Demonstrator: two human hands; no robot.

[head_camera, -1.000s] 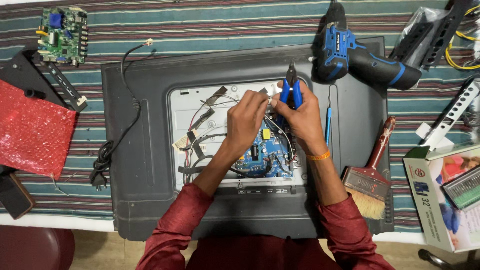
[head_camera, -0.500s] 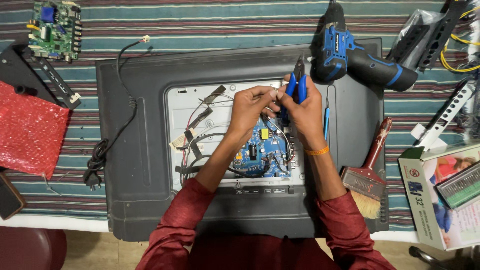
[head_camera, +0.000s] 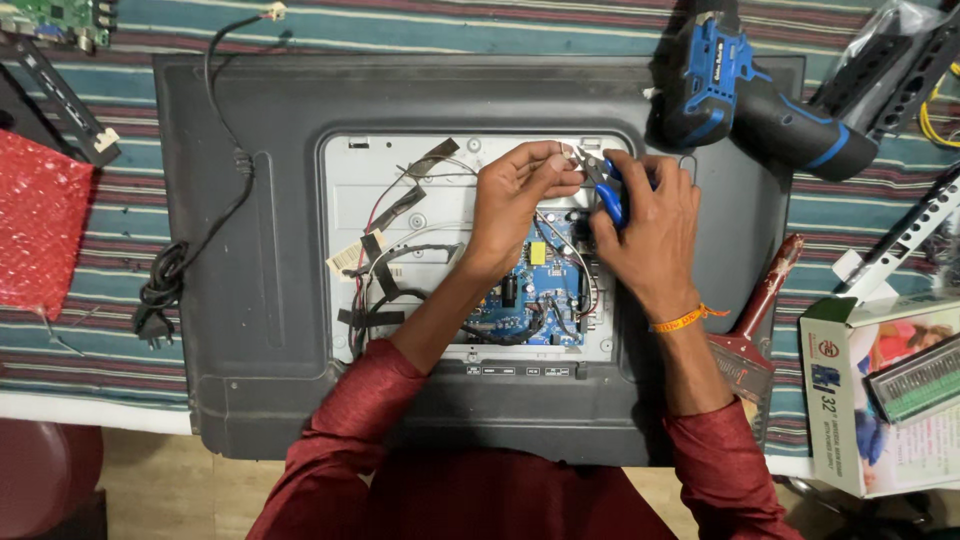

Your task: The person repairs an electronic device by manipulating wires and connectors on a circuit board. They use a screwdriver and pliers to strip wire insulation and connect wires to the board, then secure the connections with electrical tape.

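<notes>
Fingertips (head_camera: 552, 160) of the left hand (head_camera: 520, 205) are pinching narrowly on a thin white wire (head_camera: 572, 152), pulling it up and away from the blue circuit board (head_camera: 535, 290) so that it is standing clear of the other leads, while the right hand (head_camera: 650, 235) is wrapping closed around the blue handles of a pair of small pliers (head_camera: 606, 185), whose tips are meeting that same wire just beside the left thumb. Whether the tips are actually biting the wire or only touching it is too small to tell. Both hands are working close together over the upper right part of the opened compartment, probably because a taut, lifted wire is easier to catch with a fine tool. Underneath, the flat television (head_camera: 260, 300) is lying face down on the striped cloth (head_camera: 120, 250), its dark back panel giving a wide steady bed and leaving the metal chassis plate (head_camera: 420, 170) exposed. Black tape strips (head_camera: 385, 215) are holding loose cables against that plate. A black power cord (head_camera: 180, 270) is trailing off the left side, out of the work area. At the top right, a blue cordless drill (head_camera: 740, 85) is resting on the panel's corner, within easy reach, and a red-handled brush (head_camera: 755, 325) is lying just beside the right forearm. A cardboard box (head_camera: 870, 400) is sitting at the far right and a red bubble-wrap bag (head_camera: 40, 220) at the far left, well apart from the hands.
</notes>
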